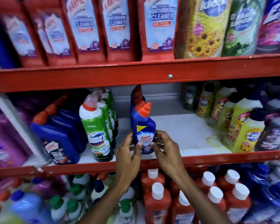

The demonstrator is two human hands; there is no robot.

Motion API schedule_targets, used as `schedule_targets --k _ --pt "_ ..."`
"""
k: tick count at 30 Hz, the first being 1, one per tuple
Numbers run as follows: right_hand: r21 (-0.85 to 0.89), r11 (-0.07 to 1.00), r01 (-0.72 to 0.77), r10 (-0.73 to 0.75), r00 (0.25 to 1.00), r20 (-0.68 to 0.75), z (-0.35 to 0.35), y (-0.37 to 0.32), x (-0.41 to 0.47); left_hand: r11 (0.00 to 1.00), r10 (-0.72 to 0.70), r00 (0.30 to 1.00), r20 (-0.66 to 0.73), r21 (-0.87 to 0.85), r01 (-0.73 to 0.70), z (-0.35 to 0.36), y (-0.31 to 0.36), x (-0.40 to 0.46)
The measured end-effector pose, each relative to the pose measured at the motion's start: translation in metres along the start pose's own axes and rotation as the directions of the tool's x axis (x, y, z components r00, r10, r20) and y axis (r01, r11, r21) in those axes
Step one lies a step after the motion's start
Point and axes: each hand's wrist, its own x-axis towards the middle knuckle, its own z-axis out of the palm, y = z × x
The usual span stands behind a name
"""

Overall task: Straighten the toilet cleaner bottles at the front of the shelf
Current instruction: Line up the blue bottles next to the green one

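A blue Sani Fresh toilet cleaner bottle (143, 125) with an orange cap stands upright near the front of the middle shelf (184, 131), label facing me. My left hand (128, 152) grips its lower left side and my right hand (164, 147) grips its lower right side, thumbs on the label. Another blue bottle with an orange cap (137, 97) stands right behind it. To the left stands a row of green and white Domex bottles (98, 131), the front one leaning slightly. Further left is a dark blue Harpic bottle (58, 135).
The red shelf lip (217, 159) runs just below my hands. Yellow floor cleaner bottles (242, 133) crowd the shelf's right side, with a bare white patch between them and the held bottle. Red bathroom cleaner packs (118, 28) fill the shelf above; red bottles with white caps (157, 201) stand below.
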Motion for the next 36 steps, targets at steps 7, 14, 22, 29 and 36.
schedule_targets --k 7,14,22,29,36 --pt "-0.06 0.996 -0.059 0.061 0.997 0.041 0.03 0.015 -0.005 0.996 -0.06 0.996 0.061 0.073 0.055 -0.016 -0.015 -0.003" --pt "0.029 0.993 -0.112 0.113 0.993 -0.032 0.034 0.022 -0.007 0.997 -0.075 0.991 0.107 -0.004 0.076 -0.019 -0.025 -0.003" --pt "0.334 0.878 -0.344 0.324 0.939 0.117 0.038 0.017 0.016 0.789 -0.342 0.903 0.26 -0.443 0.426 -0.005 -0.007 0.011" --pt "0.408 0.818 -0.406 0.362 0.914 0.182 0.041 0.013 0.018 0.751 -0.324 0.889 0.323 -0.484 0.45 0.009 -0.009 0.012" --pt "0.389 0.834 -0.391 0.34 0.92 0.196 0.041 0.017 0.018 0.746 -0.324 0.887 0.33 -0.487 0.454 0.015 -0.01 0.012"
